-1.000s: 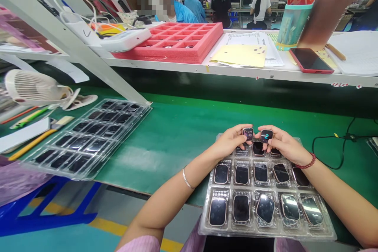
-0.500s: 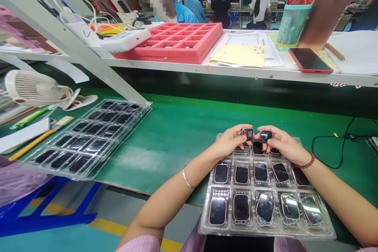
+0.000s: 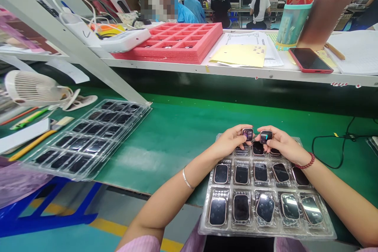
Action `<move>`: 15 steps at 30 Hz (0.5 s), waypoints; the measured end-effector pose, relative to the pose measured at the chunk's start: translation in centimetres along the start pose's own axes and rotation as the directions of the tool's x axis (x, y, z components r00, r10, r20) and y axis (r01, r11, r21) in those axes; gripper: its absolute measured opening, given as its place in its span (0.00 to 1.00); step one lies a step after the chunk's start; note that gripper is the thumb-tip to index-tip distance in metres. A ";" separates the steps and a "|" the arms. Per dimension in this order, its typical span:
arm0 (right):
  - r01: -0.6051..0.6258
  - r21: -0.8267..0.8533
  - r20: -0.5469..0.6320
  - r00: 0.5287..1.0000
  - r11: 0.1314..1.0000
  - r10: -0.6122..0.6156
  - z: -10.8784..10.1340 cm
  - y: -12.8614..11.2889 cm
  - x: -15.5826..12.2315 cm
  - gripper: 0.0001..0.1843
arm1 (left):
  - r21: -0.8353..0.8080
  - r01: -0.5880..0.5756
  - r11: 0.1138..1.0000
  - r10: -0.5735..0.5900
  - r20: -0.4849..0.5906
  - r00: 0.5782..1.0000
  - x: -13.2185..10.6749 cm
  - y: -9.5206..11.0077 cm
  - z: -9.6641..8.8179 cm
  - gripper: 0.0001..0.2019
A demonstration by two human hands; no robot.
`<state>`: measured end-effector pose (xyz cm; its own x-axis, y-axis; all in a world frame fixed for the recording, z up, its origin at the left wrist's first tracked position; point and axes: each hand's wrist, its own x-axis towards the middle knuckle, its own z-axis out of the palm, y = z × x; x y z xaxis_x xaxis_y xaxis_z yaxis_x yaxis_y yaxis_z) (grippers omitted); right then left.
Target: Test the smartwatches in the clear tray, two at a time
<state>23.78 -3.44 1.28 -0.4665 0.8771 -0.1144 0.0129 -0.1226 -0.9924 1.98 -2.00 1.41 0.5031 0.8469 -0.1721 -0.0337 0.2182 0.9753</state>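
Observation:
My left hand (image 3: 232, 140) is closed on a smartwatch without a strap (image 3: 248, 134), its lit screen showing clock digits. A second smartwatch (image 3: 266, 137) with a small cyan mark on its screen is gripped between the thumb and fingers of my right hand (image 3: 279, 140). Both watches are held side by side, a little apart, over the far edge of a clear plastic tray (image 3: 260, 231). In that tray's pockets lie several dark-screened watches (image 3: 241, 207), some sitting crooked. My hands and forearms hide part of its back row.
Another clear tray of dark watches (image 3: 94, 129) lies left on the green table (image 3: 165, 126). A white fan (image 3: 32, 88) stands beyond it. The shelf above carries a pink foam tray (image 3: 203, 47), papers, a phone (image 3: 311, 60) and a cup (image 3: 292, 25). A black cable (image 3: 327, 138) runs at right.
Both hands stay in place with their watches. The cyan mark on the right watch's screen looks slightly different. In the background, the person behind the shelf has shifted a little.

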 end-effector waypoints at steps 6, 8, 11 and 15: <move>-0.001 0.001 0.004 1.000 1.000 0.001 0.0 0.1 0.0 0.20 | 0.002 -0.008 1.000 0.008 0.001 1.000 0.0 -0.1 0.0 0.20; 0.002 0.003 0.006 1.000 1.000 -0.002 0.0 0.2 0.0 0.21 | -0.002 -0.014 1.000 0.014 0.002 1.000 0.0 -0.1 -0.1 0.20; 0.018 0.003 0.004 1.000 1.000 -0.018 0.0 0.2 0.1 0.22 | -0.009 -0.019 1.000 0.019 0.003 1.000 0.0 -0.2 -0.1 0.20; 0.026 -0.003 0.004 1.000 1.000 -0.026 0.0 0.2 0.1 0.23 | -0.006 -0.022 1.000 0.022 0.004 1.000 0.0 -0.2 -0.1 0.20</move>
<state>23.70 -3.38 1.04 -0.4700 0.8783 -0.0881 0.0035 -0.0980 -0.9952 1.93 -1.97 1.15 0.5059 0.8494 -0.1502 -0.0494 0.2024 0.9781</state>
